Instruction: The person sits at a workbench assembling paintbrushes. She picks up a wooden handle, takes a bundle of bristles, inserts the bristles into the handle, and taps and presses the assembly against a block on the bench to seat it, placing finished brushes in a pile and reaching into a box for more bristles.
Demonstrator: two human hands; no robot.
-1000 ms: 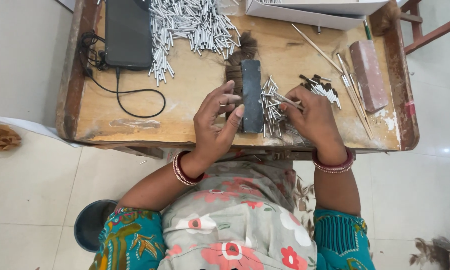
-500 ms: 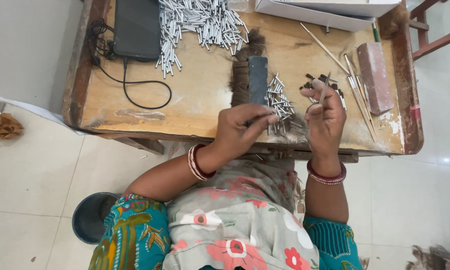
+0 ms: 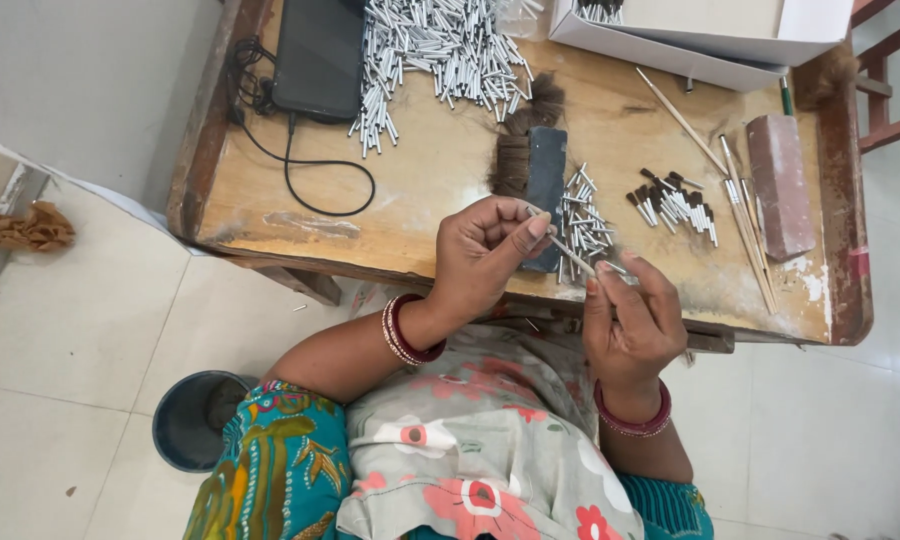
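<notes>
My left hand (image 3: pixel 485 250) pinches a small tuft of dark hair at its fingertips, just in front of the wooden table (image 3: pixel 270 215). My right hand (image 3: pixel 630 315) holds a thin stick with a small metal tube (image 3: pixel 570 250) on it, the tip pointing at the left fingers. Both hands are raised a little above the table's front edge. Right behind them lie a dark flat block (image 3: pixel 545 185) on a bunch of brown hair (image 3: pixel 515 160) and a small pile of metal tubes (image 3: pixel 585 220).
A large heap of metal tubes (image 3: pixel 450 50) and a black device (image 3: pixel 320 55) with a cable lie at the back left. Finished brush tips (image 3: pixel 675 205), thin sticks (image 3: pixel 740 210), a reddish block (image 3: pixel 780 185) and a white box (image 3: pixel 700 40) are to the right. A dark bucket (image 3: pixel 185 420) stands on the floor.
Both hands have lifted off the block and tube pile toward my body. The left hand now pinches hair and the right hand points the stick with a tube at it.
</notes>
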